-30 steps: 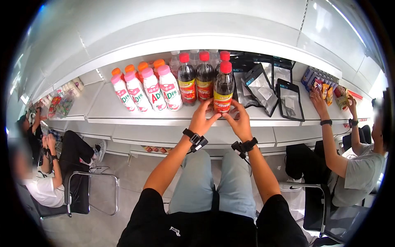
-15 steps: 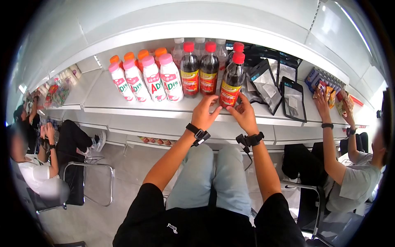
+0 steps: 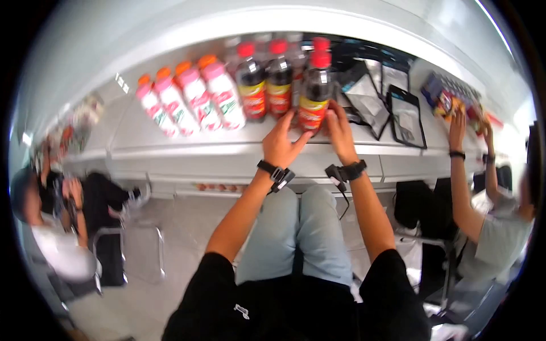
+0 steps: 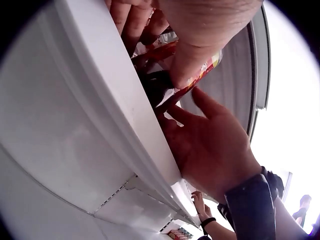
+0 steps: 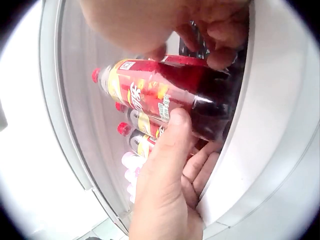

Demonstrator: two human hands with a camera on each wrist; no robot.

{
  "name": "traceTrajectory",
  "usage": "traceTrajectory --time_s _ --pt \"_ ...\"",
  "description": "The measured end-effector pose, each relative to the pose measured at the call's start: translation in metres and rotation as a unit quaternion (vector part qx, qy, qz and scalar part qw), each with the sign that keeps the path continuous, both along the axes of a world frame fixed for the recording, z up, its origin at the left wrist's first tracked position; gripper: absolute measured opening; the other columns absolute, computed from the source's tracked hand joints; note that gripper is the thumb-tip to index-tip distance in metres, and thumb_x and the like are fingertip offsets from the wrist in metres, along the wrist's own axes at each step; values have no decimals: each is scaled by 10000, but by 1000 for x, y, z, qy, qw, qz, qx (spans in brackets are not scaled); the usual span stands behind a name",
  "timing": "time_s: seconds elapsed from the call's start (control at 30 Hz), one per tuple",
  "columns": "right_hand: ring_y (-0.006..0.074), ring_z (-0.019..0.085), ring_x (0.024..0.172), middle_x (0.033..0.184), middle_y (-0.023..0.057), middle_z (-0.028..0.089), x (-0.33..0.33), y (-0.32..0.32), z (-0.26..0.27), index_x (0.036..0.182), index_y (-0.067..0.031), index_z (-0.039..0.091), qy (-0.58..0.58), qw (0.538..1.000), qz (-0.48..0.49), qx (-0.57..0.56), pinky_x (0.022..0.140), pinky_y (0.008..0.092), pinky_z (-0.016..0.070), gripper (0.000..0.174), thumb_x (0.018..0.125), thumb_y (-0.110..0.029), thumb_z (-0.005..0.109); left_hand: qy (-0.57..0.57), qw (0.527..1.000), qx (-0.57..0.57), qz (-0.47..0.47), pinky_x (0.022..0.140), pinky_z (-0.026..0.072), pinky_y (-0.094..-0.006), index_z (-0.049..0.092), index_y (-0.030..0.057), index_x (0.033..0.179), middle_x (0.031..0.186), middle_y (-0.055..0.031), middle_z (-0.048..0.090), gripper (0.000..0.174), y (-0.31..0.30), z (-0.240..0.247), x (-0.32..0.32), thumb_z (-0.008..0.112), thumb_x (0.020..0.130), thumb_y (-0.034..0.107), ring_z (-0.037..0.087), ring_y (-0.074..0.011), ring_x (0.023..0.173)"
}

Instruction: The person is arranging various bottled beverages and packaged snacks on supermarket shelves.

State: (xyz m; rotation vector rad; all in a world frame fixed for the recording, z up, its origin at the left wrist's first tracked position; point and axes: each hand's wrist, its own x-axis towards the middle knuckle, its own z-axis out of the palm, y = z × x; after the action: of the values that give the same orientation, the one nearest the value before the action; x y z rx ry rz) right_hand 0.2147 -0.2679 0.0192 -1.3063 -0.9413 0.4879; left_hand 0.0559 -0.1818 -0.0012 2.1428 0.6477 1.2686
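Observation:
A cola bottle [image 3: 314,108] with a red cap and a red and yellow label stands near the shelf's front edge. My left hand [image 3: 278,145] holds its lower left side, with the thumb [image 5: 177,120] on the label in the right wrist view. On the other side, my right hand [image 3: 341,136] has its fingers round the lower part; in the left wrist view this hand [image 4: 210,145] shows below the bottle. Directly behind the held bottle is another red-capped bottle [image 3: 321,43], mostly hidden. Two more cola bottles [image 3: 250,91] [image 3: 278,85] stand to the left.
White bottles with pink caps [image 3: 222,96] fill the left part of the shelf [image 3: 187,149], orange-capped ones behind them. Black and clear pouches [image 3: 406,116] lie to the right. Farther right another person's hand [image 3: 456,131] reaches among snack packs. An upper shelf edge [image 3: 273,23] overhangs the bottles.
The held cola bottle and the one behind it have shifted right of the other two, widening the gap. My hands have followed it. The head view has tilted and blurred.

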Motion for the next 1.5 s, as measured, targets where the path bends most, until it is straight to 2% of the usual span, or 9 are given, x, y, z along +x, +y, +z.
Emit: traceTrajectory --time_s 0.07,0.23,0.6,0.8,0.83,1.13,1.2,1.33,1.5 --pt "187 624 910 1231 148 629 13 21 -30 1364 14 496 -133 984 -67 98 780 311 502 392 1027 -185 520 -12 999 5 -32 867 552 -361 491 35 1420 1217 -153 676 734 1 -1 0 827 806 256 701 -238 984" --pt "339 645 1039 1177 181 635 -1 -3 -6 1221 -21 616 -123 988 -67 57 876 381 508 287 944 -34 541 9 990 -67 -121 960 496 -373 440 -4 1428 1273 -174 627 708 3 7 1 789 841 184 647 -248 1098" --pt "418 629 1084 1232 237 638 2 -10 -13 1289 -49 597 -141 984 -59 91 908 444 517 402 905 0 488 -6 966 -164 -201 1040 429 -350 367 25 1442 1341 -105 546 651 0 13 34 710 890 60 547 -187 1208" --pt "313 701 746 980 233 683 14 -10 -5 1366 -46 522 -2 998 65 6 703 398 548 394 978 -61 453 -9 969 -174 -176 984 471 -325 387 30 1418 1294 -94 583 645 1 9 41 729 872 52 586 -171 1153" --pt "210 666 647 908 175 678 13 -10 -5 1373 -52 514 18 997 73 30 642 349 540 364 1024 -113 433 -10 970 -174 -171 971 480 -321 390 31 1413 1286 -94 588 643 0 9 41 732 869 49 595 -169 1141" --pt "140 609 748 984 101 676 36 13 1 1303 -6 589 -60 994 45 79 686 284 503 464 1073 -374 426 -23 999 -20 -43 966 472 -371 377 -3 1416 1266 -148 616 728 -12 6 41 788 852 204 611 -240 1137" --pt "136 607 741 972 80 675 49 15 7 1258 1 623 -47 996 62 -32 686 282 497 495 1068 -412 427 -32 997 -54 -48 970 473 -387 385 -1 1416 1261 -175 620 745 -14 7 41 794 849 254 615 -278 1154" --pt "125 599 715 941 77 676 58 36 16 1221 2 640 -48 986 156 -45 658 273 490 407 1065 -308 428 -35 998 -42 -10 949 492 -406 372 12 1432 1251 -212 621 804 -19 15 36 806 823 307 625 -353 1153" --pt "150 623 979 1085 95 695 60 58 24 1163 52 627 -26 975 120 -183 828 303 496 362 991 -256 545 -50 997 -51 -4 944 500 -412 361 14 1437 1253 -222 619 803 -18 15 37 798 823 291 626 -370 1152"
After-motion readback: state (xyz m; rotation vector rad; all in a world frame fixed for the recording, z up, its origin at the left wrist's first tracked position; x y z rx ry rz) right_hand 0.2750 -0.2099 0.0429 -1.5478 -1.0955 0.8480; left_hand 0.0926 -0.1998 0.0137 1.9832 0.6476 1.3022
